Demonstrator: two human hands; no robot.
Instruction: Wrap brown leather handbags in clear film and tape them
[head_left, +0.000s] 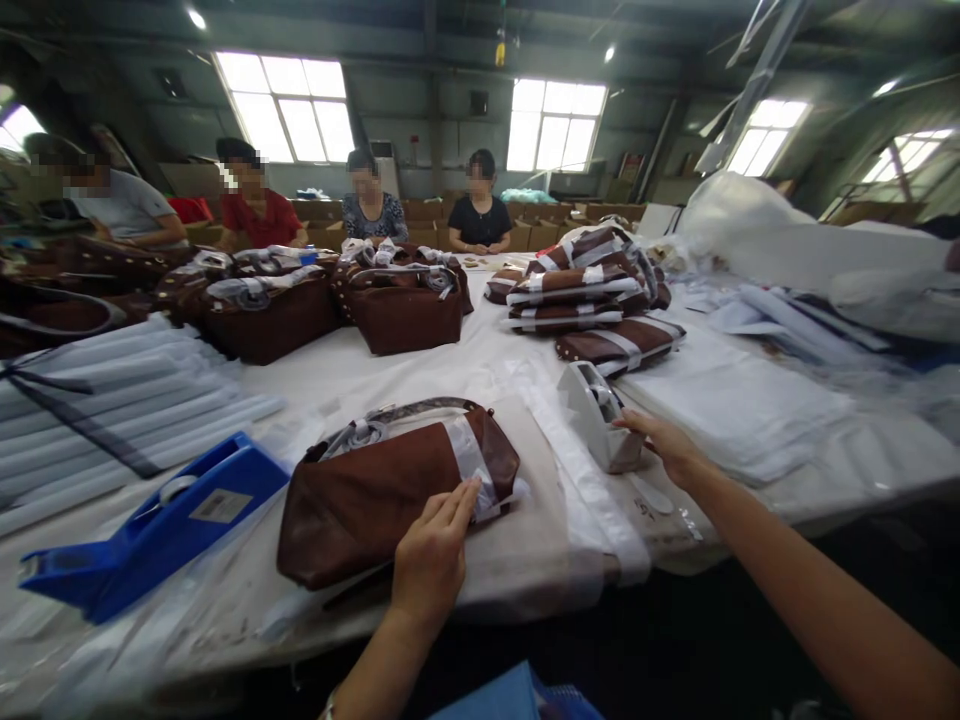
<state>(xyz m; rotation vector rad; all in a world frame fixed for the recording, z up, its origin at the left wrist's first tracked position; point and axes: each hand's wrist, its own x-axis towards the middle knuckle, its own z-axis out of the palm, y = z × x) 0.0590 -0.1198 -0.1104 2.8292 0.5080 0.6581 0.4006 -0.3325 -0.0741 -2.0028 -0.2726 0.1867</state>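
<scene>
- While the left hand [435,550] lies on the brown bag [367,500], its fingers are extended and together, tips on the lower end of the white strip [469,450].
- Bag sits near the table's [495,345] front edge, lying on its side, between dispensers.
- Right hand [667,445]: fingers bent at the grey tape dispenser [622,455]; can't tell if they grip it or the tape.
- Room: bare white cover runs behind the bag, up between the upright bags [409,315] and the flat wrapped pile [577,290]. Left side is tight: blue tape dispenser [165,530] just beside the bag.
- Counts: 1 bag under hand, 2 dispensers, 4 people across the table, at least 4 flat wrapped bags. Upright bags overlap, no firm count.
</scene>
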